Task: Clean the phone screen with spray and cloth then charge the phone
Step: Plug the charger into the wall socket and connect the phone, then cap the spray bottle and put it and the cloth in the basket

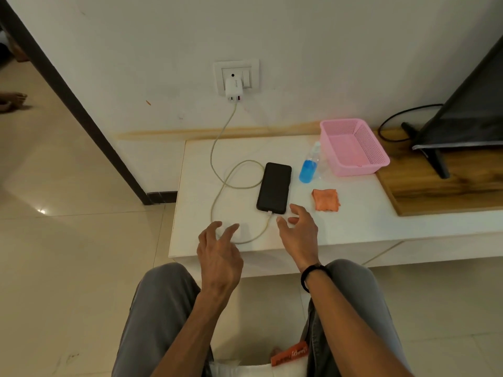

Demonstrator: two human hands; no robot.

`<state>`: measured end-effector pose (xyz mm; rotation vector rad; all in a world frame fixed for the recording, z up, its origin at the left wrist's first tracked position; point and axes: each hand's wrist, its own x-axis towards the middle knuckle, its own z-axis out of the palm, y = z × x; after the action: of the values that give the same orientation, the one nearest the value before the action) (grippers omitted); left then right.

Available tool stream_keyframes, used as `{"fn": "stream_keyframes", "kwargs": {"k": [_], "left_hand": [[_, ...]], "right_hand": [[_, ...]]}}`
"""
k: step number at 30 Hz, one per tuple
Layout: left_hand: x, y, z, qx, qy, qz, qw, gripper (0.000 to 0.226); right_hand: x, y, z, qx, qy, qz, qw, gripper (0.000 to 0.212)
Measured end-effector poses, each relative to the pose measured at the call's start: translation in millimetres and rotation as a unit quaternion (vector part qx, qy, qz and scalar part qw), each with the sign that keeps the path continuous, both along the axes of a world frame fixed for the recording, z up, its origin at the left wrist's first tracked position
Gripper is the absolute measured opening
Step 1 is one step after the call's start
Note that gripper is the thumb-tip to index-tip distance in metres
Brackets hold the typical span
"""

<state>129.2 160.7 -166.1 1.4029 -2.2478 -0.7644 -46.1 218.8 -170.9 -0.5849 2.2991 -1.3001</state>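
Grey-trousered knees sit nearest the lens, and above them both hands hover over the front edge of the white desk (353, 229), holding nothing. Left hand (219, 250) has its fingers spread and loosely bent above the cable loop; right hand (299, 232) is splayed just below the phone's near end. A pink basket (378, 164) stands at the desk's back, beside the blue spray bottle (308, 170). The phone (274, 188) lies flat, screen dark, with the cable (217, 164) plugged in and running to the charger (233, 89) in the wall socket. An orange cloth (325, 200) lies right of it, apparently crumpled.
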Motion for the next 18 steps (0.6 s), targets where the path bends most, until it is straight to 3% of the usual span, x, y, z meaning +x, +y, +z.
{"fn": "stream_keyframes", "kwargs": {"k": [7, 11, 18], "left_hand": [[-7, 13, 6, -0.030, 0.036, -0.037, 0.998, 0.040], [-14, 18, 15, -0.035, 0.050, -0.056, 0.997, 0.035], [-53, -9, 43, -0.034, -0.001, -0.159, 0.987, 0.030]], "right_hand": [[-10, 11, 7, 0.008, -0.025, 0.045, 0.999, 0.052], [-26, 3, 19, -0.054, -0.042, -0.021, 0.997, 0.047], [-60, -19, 37, -0.125, -0.033, -0.135, 0.982, 0.048]]}}
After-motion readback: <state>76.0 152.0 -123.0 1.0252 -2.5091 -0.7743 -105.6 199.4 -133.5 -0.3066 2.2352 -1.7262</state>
